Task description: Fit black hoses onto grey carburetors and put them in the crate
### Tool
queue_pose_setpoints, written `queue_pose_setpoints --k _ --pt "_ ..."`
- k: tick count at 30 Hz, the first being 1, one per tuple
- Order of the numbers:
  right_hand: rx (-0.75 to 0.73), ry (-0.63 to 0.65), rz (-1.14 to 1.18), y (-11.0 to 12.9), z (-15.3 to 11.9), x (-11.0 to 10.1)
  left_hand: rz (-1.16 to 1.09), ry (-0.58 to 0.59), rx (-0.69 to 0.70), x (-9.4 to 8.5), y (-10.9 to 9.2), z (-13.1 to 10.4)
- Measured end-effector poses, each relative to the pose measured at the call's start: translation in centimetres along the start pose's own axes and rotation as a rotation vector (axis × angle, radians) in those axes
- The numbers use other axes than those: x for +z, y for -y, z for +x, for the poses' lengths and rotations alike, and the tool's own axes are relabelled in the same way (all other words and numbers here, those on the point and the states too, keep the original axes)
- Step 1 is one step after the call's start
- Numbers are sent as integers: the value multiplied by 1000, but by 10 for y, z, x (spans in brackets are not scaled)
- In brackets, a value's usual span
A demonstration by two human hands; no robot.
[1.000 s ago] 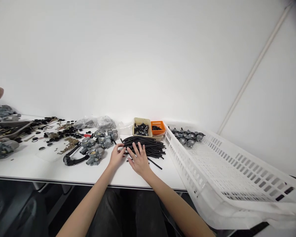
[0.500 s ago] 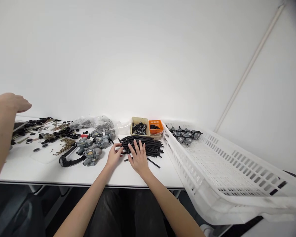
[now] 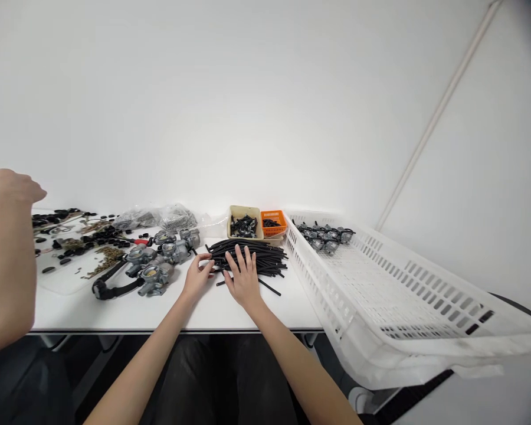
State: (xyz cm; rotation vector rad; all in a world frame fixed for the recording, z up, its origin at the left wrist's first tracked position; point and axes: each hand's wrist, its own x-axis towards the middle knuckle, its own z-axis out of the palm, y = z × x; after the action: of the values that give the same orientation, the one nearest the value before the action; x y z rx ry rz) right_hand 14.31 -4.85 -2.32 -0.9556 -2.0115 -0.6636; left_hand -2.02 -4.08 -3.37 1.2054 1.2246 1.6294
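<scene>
On the desk [image 3: 221, 310], at the right grip [image 3: 244, 286] and left grip [image 3: 197, 277], sound handling is judged to need light flat pressure right, careful fingertips left. Open room lies from both grips to the front edge. Right of the right grip, the crate [image 3: 416, 360] has a raised wall limiting sideways travel. Left of the left grip, carburettors [image 3: 153, 277] narrow that side. Beneath the right grip, open with fingers spread, lie the tubes [image 3: 269, 260]. Left fingers curve at the tube ends; closure on one cannot be told. Just right of the right grip, one stray tube [image 3: 269, 287] juts out.
</scene>
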Motion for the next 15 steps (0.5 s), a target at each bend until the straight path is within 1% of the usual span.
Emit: queue_pose_setpoints --k 9,12,15 --pt "21 -17 4 2 0 -1 14 -24 -14 -2 -2 1" --pt "27 8 -10 2 0 -2 22 -26 -30 -2 -3 0" --pt "43 64 -35 1 -1 -4 44 -30 -41 -2 -5 -2"
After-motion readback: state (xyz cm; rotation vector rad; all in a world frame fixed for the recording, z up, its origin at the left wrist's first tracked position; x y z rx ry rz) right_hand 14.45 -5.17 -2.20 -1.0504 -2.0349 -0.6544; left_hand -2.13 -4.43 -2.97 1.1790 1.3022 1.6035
